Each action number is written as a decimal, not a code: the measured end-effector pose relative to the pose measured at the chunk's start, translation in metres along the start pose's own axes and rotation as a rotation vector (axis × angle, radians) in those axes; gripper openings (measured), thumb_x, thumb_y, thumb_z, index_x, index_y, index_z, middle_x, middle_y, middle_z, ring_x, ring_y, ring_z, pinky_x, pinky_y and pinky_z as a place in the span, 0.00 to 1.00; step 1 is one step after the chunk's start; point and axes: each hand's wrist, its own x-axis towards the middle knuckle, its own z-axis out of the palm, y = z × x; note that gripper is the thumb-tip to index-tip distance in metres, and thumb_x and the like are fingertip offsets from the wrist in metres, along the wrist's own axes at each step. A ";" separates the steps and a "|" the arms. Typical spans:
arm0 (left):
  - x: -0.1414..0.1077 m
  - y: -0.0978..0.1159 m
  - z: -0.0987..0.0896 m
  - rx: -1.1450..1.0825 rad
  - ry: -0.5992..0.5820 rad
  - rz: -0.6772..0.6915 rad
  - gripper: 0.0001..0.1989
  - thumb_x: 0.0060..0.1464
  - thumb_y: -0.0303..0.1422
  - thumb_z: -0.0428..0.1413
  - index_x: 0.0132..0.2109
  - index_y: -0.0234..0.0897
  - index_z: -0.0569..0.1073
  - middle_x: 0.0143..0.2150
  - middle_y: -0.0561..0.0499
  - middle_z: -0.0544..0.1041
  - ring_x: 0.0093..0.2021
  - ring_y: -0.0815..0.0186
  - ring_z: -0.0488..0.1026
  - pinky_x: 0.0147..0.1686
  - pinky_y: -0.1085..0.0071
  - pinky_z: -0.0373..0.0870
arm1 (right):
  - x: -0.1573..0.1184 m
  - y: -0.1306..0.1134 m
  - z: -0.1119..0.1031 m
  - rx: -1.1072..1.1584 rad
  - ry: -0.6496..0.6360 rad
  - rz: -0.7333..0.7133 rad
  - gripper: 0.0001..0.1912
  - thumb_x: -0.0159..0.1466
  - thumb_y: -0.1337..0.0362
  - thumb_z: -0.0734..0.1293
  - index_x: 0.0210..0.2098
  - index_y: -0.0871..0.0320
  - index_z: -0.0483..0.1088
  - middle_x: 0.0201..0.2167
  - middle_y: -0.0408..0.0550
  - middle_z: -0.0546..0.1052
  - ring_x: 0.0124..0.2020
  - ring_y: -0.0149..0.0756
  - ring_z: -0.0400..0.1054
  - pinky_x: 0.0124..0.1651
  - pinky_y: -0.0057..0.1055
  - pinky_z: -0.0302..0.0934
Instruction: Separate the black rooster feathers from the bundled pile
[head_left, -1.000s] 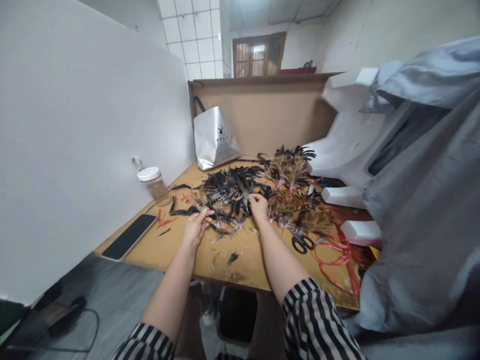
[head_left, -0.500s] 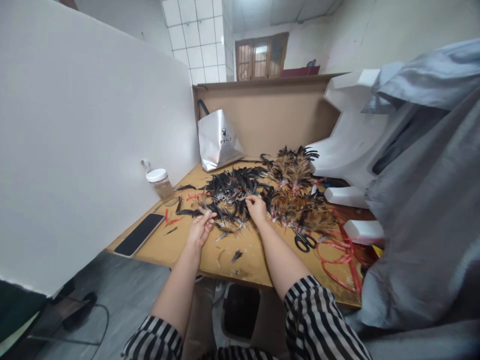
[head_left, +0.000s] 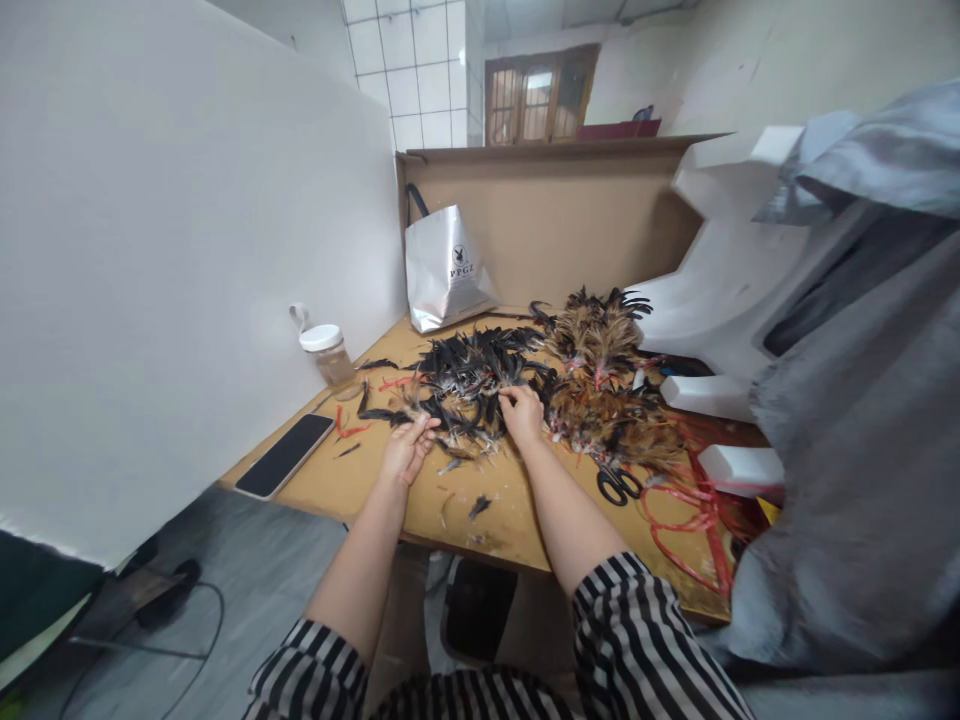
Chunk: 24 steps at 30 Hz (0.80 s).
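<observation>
Brown and grey feathers (head_left: 409,402) stick up from the pinched fingers of my left hand (head_left: 407,450), at the near left of a loose pile of black feathers (head_left: 480,360). My right hand (head_left: 523,412) is closed in a pinch at the pile's near right edge; whatever lies between its fingertips is too small to make out. Brown feather bundles (head_left: 615,420) lie just right of that hand, their bases showing bits of red. Behind them rests another brown and black bundle (head_left: 595,330).
Black-handled scissors (head_left: 619,486) and red plastic strips (head_left: 712,520) lie at the right. On the left are a phone (head_left: 285,457) and a white-lidded jar (head_left: 328,355). A silver bag (head_left: 446,275) stands at the back. White foam (head_left: 739,470) and grey cloth (head_left: 847,430) border the right side.
The whole view has shifted slightly, with the scene sitting a little further right and higher. Both hands keep nearly the same places and pinches at the feather pile.
</observation>
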 end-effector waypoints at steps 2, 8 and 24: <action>0.000 0.000 0.000 0.001 -0.001 -0.002 0.09 0.42 0.28 0.60 0.32 0.28 0.72 0.30 0.44 0.77 0.21 0.77 0.68 0.18 0.84 0.63 | 0.001 0.001 -0.001 -0.017 0.010 0.002 0.09 0.55 0.63 0.61 0.33 0.53 0.72 0.36 0.47 0.71 0.41 0.39 0.60 0.43 0.34 0.51; 0.000 0.001 0.001 0.026 0.009 -0.010 0.08 0.42 0.28 0.59 0.33 0.28 0.72 0.31 0.45 0.77 0.21 0.77 0.68 0.18 0.83 0.64 | 0.009 0.000 0.004 -0.046 -0.011 -0.025 0.11 0.54 0.62 0.62 0.36 0.52 0.72 0.39 0.47 0.70 0.43 0.41 0.57 0.45 0.37 0.48; 0.001 0.001 0.002 0.023 0.008 -0.014 0.08 0.43 0.28 0.59 0.33 0.27 0.72 0.32 0.44 0.77 0.20 0.77 0.68 0.17 0.83 0.63 | 0.038 -0.010 -0.019 0.768 -0.230 0.272 0.12 0.49 0.58 0.66 0.30 0.60 0.70 0.27 0.47 0.75 0.29 0.33 0.67 0.31 0.29 0.58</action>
